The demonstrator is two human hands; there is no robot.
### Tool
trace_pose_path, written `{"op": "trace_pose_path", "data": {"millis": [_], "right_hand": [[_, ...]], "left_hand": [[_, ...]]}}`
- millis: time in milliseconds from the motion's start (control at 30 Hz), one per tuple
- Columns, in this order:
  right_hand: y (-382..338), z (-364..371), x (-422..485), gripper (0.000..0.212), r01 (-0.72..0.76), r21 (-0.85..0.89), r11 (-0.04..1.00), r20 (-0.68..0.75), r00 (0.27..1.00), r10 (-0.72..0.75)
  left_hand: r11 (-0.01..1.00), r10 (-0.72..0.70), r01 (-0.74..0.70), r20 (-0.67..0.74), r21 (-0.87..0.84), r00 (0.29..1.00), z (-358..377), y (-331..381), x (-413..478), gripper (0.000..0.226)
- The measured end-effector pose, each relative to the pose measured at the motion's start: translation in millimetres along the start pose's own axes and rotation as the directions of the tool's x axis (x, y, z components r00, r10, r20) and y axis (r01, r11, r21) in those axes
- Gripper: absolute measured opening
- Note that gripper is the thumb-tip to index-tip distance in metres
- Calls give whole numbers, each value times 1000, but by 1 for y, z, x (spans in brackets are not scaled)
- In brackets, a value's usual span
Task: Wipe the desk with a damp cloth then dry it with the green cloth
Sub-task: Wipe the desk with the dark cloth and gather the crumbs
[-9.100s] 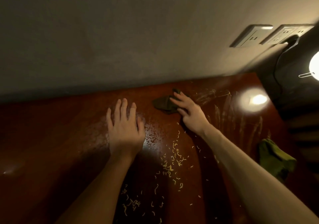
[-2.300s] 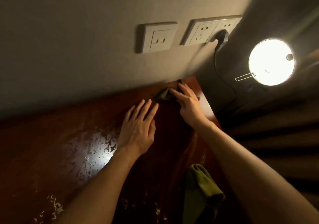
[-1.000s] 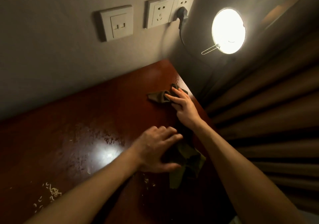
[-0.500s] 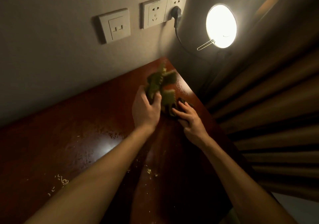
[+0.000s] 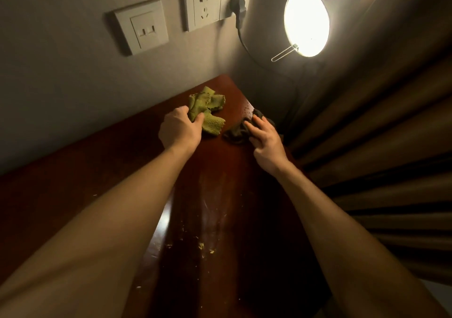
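left hand [image 5: 179, 129] clutches green cloth [image 5: 210, 112]; right hand [image 5: 265, 136] rests flat-fingered on damp cloth [image 5: 236, 134]; best to dry desk [image 5: 220, 195] with overlapping strokes.

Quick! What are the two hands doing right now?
Left hand: closed, holding the green cloth.
Right hand: open, resting on the dark cloth.

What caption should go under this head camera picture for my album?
Left hand grips the green cloth at the desk while the right hand touches the dark cloth.
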State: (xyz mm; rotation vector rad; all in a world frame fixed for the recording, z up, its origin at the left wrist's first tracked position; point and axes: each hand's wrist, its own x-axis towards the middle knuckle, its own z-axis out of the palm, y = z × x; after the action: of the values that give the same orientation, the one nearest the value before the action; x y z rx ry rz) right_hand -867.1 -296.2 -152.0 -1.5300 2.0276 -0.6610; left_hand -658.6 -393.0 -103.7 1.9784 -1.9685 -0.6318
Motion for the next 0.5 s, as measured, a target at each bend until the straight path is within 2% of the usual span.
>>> {"op": "trace_pose_path", "data": {"millis": [100,200,300,400,500], "right_hand": [[-5,4,-3,55,-15,-28,1000,-14,1000,14],[-15,14,-42,55,53,-77,996,-16,998,-55],[-18,15,-65,55,102,-75,992,12,995,-101],[-12,8,-41,57,118,-69,991,65,991,-114],[-12,-2,7,53,126,-92,988,57,991,-122]], "left_hand": [[998,-27,26,-3,-60,1000,2,-9,1,60],[990,-29,19,-73,-139,997,6,-16,-5,52],[992,35,-40,-43,-124,998,9,-26,-5,40],[994,79,-77,23,-76,997,10,-36,-2,40],[995,81,-77,60,-65,995,8,-36,1,40]]}}
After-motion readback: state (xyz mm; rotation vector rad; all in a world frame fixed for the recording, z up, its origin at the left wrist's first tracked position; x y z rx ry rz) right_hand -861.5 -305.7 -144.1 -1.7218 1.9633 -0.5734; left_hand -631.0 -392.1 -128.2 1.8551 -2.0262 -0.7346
